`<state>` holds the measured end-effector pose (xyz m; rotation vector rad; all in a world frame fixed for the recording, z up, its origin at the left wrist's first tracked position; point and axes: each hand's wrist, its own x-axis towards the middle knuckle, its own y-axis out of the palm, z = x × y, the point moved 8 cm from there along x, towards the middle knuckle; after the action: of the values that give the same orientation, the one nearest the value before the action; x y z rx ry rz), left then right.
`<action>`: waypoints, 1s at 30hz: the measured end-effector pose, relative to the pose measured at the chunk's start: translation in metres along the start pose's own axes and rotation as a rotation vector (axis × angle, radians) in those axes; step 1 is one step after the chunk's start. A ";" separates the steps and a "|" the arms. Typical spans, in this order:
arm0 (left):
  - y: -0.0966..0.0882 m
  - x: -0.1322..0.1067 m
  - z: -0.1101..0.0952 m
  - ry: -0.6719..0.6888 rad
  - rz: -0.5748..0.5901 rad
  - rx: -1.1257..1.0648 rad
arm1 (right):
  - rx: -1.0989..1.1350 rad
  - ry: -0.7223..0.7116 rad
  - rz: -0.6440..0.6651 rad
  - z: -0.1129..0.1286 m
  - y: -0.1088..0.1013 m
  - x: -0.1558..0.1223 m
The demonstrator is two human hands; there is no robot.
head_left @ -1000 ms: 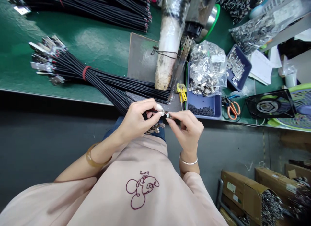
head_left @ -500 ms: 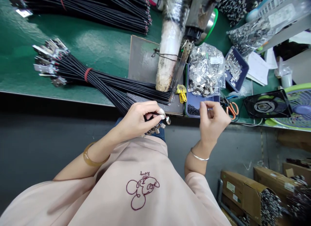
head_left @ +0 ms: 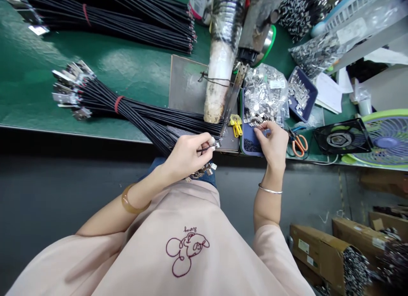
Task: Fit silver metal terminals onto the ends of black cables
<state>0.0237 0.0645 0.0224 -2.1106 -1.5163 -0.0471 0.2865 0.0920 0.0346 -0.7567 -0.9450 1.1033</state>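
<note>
My left hand (head_left: 189, 156) pinches a thin black cable near its end, where a small metal connector (head_left: 218, 145) sticks out past the fingertips. Below that hand, more metal connector ends (head_left: 204, 171) show over my lap. My right hand (head_left: 273, 144) is over the front of a blue tray (head_left: 264, 136), thumb and forefinger drawn together beside small metal shells (head_left: 259, 116); whatever is between them is too small to make out. A bundle of black cables (head_left: 143, 107) with a red band lies on the bench, running behind my left hand.
A white-wrapped tube (head_left: 216, 83) and a metal tool arm (head_left: 236, 90) slant down between my hands. Beside the tray lie a yellow clip-like tool (head_left: 236, 127) and orange-handled scissors (head_left: 299, 145). Farther right is a black fan (head_left: 342, 138). Another cable bundle (head_left: 127, 26) lies at the back.
My right hand has moved forward and slightly left, from the bench edge to over the blue tray. My left hand keeps the cable, whose connector now sits higher. The view has shifted slightly.
</note>
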 end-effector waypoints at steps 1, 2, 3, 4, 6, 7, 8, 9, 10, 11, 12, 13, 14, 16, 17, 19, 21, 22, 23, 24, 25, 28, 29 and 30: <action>0.000 0.001 0.003 -0.050 0.001 -0.048 | 0.042 0.003 -0.067 0.007 -0.005 -0.006; -0.001 0.002 0.005 -0.093 -0.003 -0.086 | 0.117 0.028 -0.149 0.014 -0.011 -0.014; -0.001 0.002 0.007 -0.130 -0.009 -0.119 | 0.241 0.070 -0.208 0.020 -0.014 -0.024; -0.002 0.003 0.009 -0.164 -0.018 -0.149 | 0.387 0.088 -0.226 0.028 -0.012 -0.034; -0.002 0.003 0.012 -0.216 -0.023 -0.217 | 0.618 0.069 -0.157 0.051 -0.001 -0.052; -0.001 0.004 0.013 -0.231 -0.016 -0.250 | 0.681 0.067 -0.113 0.061 0.006 -0.060; 0.000 0.004 0.013 -0.240 -0.004 -0.279 | 0.716 0.069 -0.070 0.071 0.012 -0.066; 0.001 0.004 0.013 -0.244 0.010 -0.304 | 0.726 0.074 -0.041 0.077 0.018 -0.071; 0.002 0.004 0.013 -0.246 0.022 -0.326 | 0.724 0.080 -0.024 0.082 0.022 -0.075; 0.002 0.004 0.013 -0.248 0.032 -0.343 | 0.719 0.085 -0.013 0.085 0.026 -0.077; 0.002 0.004 0.013 -0.250 0.036 -0.357 | 0.718 0.088 -0.006 0.087 0.029 -0.078; 0.002 0.004 0.013 -0.254 0.037 -0.366 | 0.722 0.089 -0.001 0.088 0.032 -0.078; 0.002 0.004 0.013 -0.258 0.035 -0.371 | 0.732 0.090 0.010 0.088 0.034 -0.077; 0.002 0.004 0.014 -0.260 0.031 -0.364 | 0.753 0.093 0.032 0.088 0.038 -0.076; 0.002 0.003 0.014 -0.260 0.030 -0.355 | 0.757 0.093 0.041 0.087 0.039 -0.076; 0.002 0.003 0.014 -0.259 0.031 -0.335 | 0.753 0.088 0.052 0.087 0.040 -0.076; 0.002 0.003 0.014 -0.259 0.035 -0.321 | 0.747 0.083 0.055 0.088 0.039 -0.077; 0.002 0.003 0.014 -0.258 0.039 -0.316 | 0.746 0.082 0.057 0.088 0.039 -0.077; 0.002 0.003 0.014 -0.254 0.044 -0.311 | 0.745 0.082 0.058 0.088 0.040 -0.077; 0.003 0.003 0.014 -0.249 0.050 -0.305 | 0.744 0.082 0.058 0.088 0.040 -0.077; 0.003 0.003 0.014 -0.244 0.053 -0.299 | 0.741 0.081 0.060 0.088 0.040 -0.077; 0.003 0.003 0.014 -0.232 0.059 -0.288 | 0.707 0.056 0.063 0.091 0.039 -0.077; 0.003 0.004 0.014 -0.225 0.061 -0.288 | 0.684 0.032 0.064 0.093 0.038 -0.077; 0.002 0.004 0.013 -0.215 0.064 -0.287 | 0.657 0.002 0.065 0.095 0.036 -0.078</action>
<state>0.0237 0.0729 0.0117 -2.4571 -1.6446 -0.0151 0.1739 0.0326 0.0239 -0.2482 -0.5013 1.3666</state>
